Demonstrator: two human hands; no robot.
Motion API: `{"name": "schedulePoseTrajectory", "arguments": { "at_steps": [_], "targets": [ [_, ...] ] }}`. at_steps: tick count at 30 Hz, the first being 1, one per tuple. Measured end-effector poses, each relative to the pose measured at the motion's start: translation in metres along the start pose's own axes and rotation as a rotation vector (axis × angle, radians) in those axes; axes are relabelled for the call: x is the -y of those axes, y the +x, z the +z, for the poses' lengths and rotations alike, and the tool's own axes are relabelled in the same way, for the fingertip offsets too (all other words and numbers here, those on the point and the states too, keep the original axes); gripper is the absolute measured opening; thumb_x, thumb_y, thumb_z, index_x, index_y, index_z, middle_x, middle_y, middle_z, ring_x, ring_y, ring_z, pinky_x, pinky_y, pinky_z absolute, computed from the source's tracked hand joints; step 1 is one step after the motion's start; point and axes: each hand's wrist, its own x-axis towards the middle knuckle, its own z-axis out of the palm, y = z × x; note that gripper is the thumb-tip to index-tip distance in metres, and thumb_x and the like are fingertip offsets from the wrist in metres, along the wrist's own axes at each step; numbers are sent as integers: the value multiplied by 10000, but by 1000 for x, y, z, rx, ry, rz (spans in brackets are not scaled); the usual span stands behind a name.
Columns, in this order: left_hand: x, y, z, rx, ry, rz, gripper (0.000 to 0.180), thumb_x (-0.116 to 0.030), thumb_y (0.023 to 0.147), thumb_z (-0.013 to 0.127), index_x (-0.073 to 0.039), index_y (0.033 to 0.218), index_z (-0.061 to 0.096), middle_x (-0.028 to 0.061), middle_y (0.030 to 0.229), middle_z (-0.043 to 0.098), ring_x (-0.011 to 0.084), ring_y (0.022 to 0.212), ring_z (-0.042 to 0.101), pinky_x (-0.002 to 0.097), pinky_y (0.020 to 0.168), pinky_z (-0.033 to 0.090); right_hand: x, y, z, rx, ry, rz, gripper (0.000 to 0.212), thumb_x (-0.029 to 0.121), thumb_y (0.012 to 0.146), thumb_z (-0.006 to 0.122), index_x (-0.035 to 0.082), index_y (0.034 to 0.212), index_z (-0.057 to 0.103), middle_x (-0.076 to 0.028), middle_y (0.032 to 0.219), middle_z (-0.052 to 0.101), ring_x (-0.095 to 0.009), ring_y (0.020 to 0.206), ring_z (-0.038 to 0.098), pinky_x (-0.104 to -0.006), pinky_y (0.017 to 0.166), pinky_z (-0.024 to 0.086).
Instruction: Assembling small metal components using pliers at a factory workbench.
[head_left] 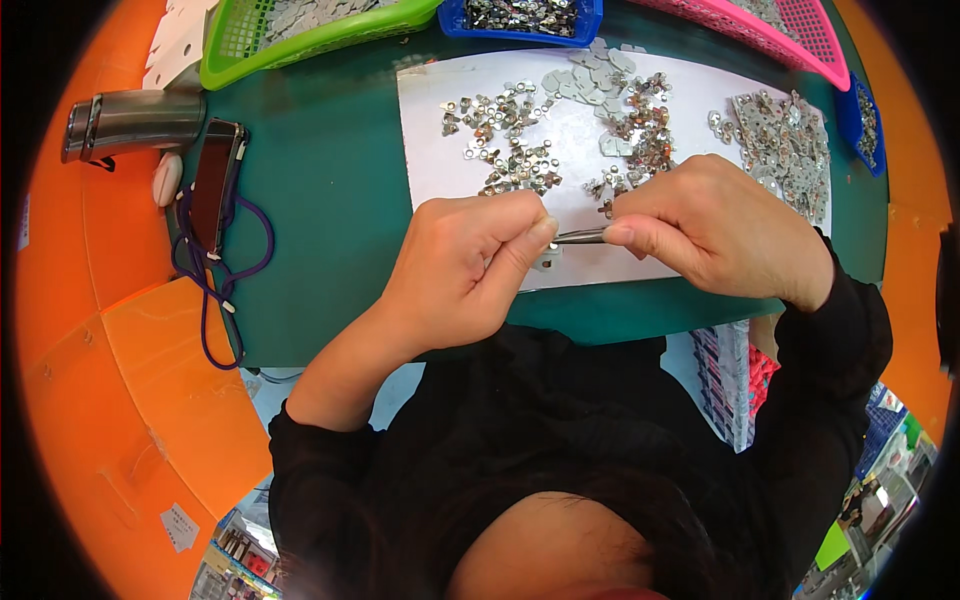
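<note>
My left hand [465, 262] is closed in a pinch, thumb against the curled fingers, at the front of the white sheet [590, 272]. Just under its fingertips shows a small silvery metal part [547, 260], mostly covered by the thumb. My right hand [715, 232] grips a slim, tapered metal tool [580, 237], which looks like tweezers. Its narrow end points left and meets the left thumb and fingertips. Beyond the hands lie loose piles of small metal clips [520, 165], more mixed metal parts [648, 125], flat grey plates [590, 82] and a larger heap of grey pieces [785, 145].
Along the far edge stand a green basket [330, 37], a blue bin [520, 38] and a pink basket [800, 60]. Another blue bin [862, 130] is at right. A steel flask [150, 122] and a phone [215, 190] with a purple cord lie left on the green table [320, 200].
</note>
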Motion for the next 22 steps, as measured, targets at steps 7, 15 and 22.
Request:
{"name": "schedulePoseTrajectory", "arguments": {
  "at_steps": [7,15,22],
  "targets": [
    [2,-1,0,-8,23,48,208,-84,929,590,-19,741,528,128,607,504,295,512,492,346,499,396,4,1,-1,-6,20,10,367,276,994,546,18,735,573,-152,605,538,-378,594,557,-429,555,414],
    [6,-4,5,-62,39,56,212,-57,916,603,-18,728,510,126,584,475,286,500,483,356,489,377,7,-1,0,28,-37,55,347,271,980,560,18,742,563,-179,639,549,-408,638,555,-458,584,418],
    [5,-5,10,-88,14,32,230,-55,925,601,-20,720,504,122,570,466,267,483,477,352,480,369,11,-4,4,-15,-177,57,337,288,986,553,36,764,579,-193,652,568,-412,677,581,-479,617,435]
  ]
}}
